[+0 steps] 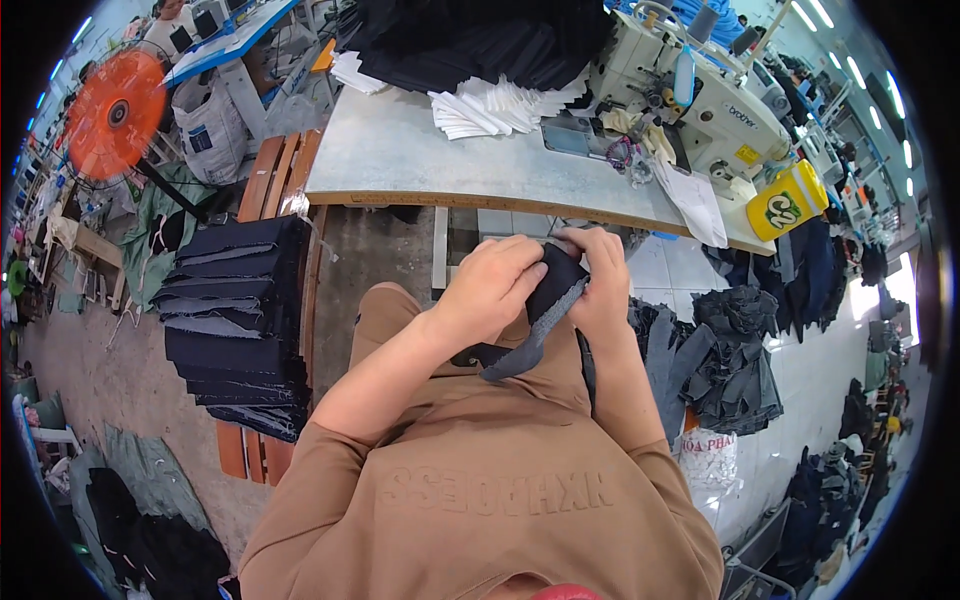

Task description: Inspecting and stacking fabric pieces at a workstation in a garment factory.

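Over my lap, in front of the table's edge, I hold a dark denim strip (540, 335) with both hands. My left hand (487, 285) is closed on its left side, fingers bent over the cloth. Closed on the upper right end is my right hand (602, 282), its thumb and fingers pinching the fabric. The strip folds over between the hands, and its lighter grey side shows along the right. Its lower end curves down to the left over my trousers. My fingers hide part of the upper edge.
A sewing machine (700, 100) stands at the table's right, beside a yellow container (787, 203). Black fabric (470, 40) and white pieces (500, 106) lie on the table (400, 160). Stacked dark denim (235, 320) covers a wooden bench at left. An orange fan (117, 113) stands farther left.
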Action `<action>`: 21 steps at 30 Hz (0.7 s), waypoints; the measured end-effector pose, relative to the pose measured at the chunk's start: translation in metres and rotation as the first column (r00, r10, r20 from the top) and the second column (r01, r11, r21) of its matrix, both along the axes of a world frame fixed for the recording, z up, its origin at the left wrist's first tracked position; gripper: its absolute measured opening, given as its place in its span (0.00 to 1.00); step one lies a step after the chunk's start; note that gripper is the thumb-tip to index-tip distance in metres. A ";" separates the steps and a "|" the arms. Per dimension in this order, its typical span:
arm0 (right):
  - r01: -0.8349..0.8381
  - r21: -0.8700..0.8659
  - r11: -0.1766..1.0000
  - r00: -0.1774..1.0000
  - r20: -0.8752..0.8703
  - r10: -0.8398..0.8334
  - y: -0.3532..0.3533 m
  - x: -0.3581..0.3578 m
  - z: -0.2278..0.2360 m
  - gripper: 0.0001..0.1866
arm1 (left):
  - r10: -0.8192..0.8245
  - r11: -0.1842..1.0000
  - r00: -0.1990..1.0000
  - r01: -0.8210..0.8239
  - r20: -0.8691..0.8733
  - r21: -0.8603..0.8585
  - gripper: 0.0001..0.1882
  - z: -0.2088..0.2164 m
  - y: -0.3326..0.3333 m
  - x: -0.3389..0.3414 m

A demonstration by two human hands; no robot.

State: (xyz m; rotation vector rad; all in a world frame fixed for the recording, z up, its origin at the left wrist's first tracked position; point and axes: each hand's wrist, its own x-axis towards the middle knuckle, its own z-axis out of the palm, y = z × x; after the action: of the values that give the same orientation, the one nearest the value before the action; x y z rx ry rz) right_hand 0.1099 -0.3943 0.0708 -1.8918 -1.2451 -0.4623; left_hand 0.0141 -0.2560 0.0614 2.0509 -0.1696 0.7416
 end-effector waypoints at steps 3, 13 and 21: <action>-0.058 -0.046 0.997 0.993 0.097 0.062 -0.001 0.005 0.003 0.13 | -0.001 0.997 1.000 0.001 -0.006 0.083 0.05 -0.001 -0.001 0.000; -0.087 0.078 0.993 0.996 0.036 0.084 0.001 0.001 -0.002 0.11 | -0.264 0.927 0.911 0.150 -0.317 -0.343 0.12 0.004 0.015 -0.005; -0.260 0.000 0.965 0.897 -0.370 0.242 -0.018 0.009 0.007 0.06 | -0.354 0.927 0.863 0.273 -0.361 -0.255 0.10 0.017 0.027 -0.017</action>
State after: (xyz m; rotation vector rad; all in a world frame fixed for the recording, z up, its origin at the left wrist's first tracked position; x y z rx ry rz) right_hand 0.1185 -0.4124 0.0781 -1.7238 -1.2286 0.0628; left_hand -0.0024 -0.2293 0.0788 1.8773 -0.1834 0.1181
